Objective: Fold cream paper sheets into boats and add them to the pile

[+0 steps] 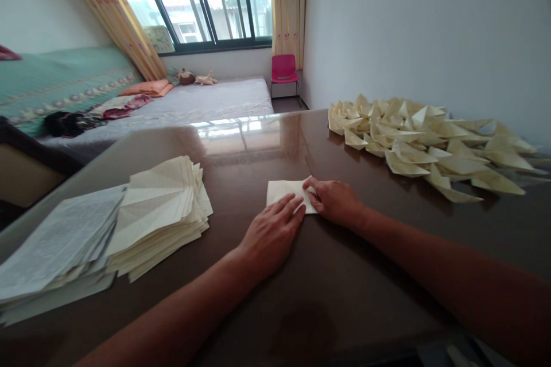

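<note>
A small folded sheet of cream paper [282,188] lies flat on the brown table in front of me. My left hand [273,232] rests on its lower left part, fingers stretched out and pressing it down. At the sheet's right side, my right hand [338,200] has its fingers closed, with thumb and forefinger on the upper right corner. Part of the sheet is hidden under both hands.
Left of my hands stands a stack of creased cream sheets [161,200], beside a pile of printed grey papers [64,241]. Many folded paper boats [413,132] crowd the table's right side near the wall. Beyond the glossy table [241,166] are a bed [224,97] and a pink chair [284,69].
</note>
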The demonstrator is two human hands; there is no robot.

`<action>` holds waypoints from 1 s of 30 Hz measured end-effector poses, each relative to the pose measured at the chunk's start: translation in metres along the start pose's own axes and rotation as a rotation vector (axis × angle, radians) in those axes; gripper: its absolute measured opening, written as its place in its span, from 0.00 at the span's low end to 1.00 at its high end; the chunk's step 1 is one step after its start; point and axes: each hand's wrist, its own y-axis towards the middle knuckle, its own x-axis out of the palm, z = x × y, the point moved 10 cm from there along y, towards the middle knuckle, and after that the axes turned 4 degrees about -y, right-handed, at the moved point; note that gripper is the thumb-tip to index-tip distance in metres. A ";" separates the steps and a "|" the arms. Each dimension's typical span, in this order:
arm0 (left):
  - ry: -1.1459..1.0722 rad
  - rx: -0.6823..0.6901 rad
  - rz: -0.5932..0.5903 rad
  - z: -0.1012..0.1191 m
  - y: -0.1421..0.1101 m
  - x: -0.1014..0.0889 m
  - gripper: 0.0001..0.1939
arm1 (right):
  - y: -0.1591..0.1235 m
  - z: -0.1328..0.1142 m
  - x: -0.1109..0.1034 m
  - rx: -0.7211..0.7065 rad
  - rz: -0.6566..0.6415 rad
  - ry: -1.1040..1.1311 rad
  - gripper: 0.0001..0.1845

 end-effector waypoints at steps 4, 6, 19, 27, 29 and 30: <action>-0.069 -0.007 -0.073 0.008 -0.004 0.014 0.23 | 0.001 0.001 -0.001 0.004 0.006 0.003 0.15; -0.064 -0.009 -0.084 0.008 -0.006 0.016 0.24 | 0.001 0.002 0.000 0.005 0.006 0.008 0.15; 0.096 -0.072 -0.127 0.004 -0.006 0.013 0.23 | 0.003 0.003 0.000 -0.019 0.026 0.032 0.15; 0.096 -0.100 -0.140 0.000 0.000 0.006 0.24 | -0.001 0.002 -0.022 -0.076 0.113 0.003 0.15; 0.080 -0.104 -0.144 -0.003 0.001 0.005 0.23 | -0.005 -0.005 -0.029 -0.154 0.152 0.080 0.13; 0.074 -0.100 -0.147 -0.004 0.002 0.005 0.23 | -0.008 -0.011 -0.028 -0.219 0.138 0.141 0.11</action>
